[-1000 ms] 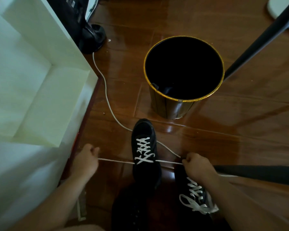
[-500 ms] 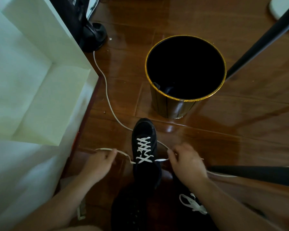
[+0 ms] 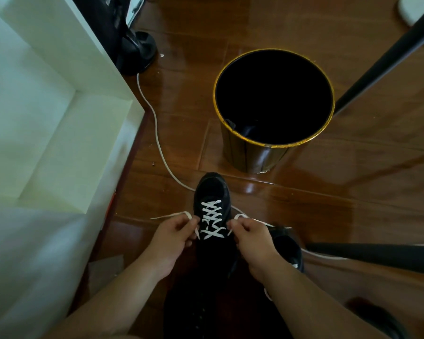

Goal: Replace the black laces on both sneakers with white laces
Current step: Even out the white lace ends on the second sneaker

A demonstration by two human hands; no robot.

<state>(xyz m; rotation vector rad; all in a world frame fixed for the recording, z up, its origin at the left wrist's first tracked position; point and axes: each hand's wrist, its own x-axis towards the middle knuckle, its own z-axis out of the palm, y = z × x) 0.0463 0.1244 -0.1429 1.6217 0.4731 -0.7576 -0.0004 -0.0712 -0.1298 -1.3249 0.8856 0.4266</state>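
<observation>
The black low-top sneaker (image 3: 212, 192) is carrying white flat laces (image 3: 212, 220) fully threaded — left hand (image 3: 174, 234) and right hand (image 3: 251, 237) are each pinching 1 lace end, tying remaining.

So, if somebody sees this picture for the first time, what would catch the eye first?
Probably the white lace criss-crossed on the black sneaker at lower centre, with the left hand and right hand each pinching a lace end beside it. Next comes the round dark waste bin with its gold rim, standing on the glossy wooden floor just beyond the sneaker's toe.
</observation>
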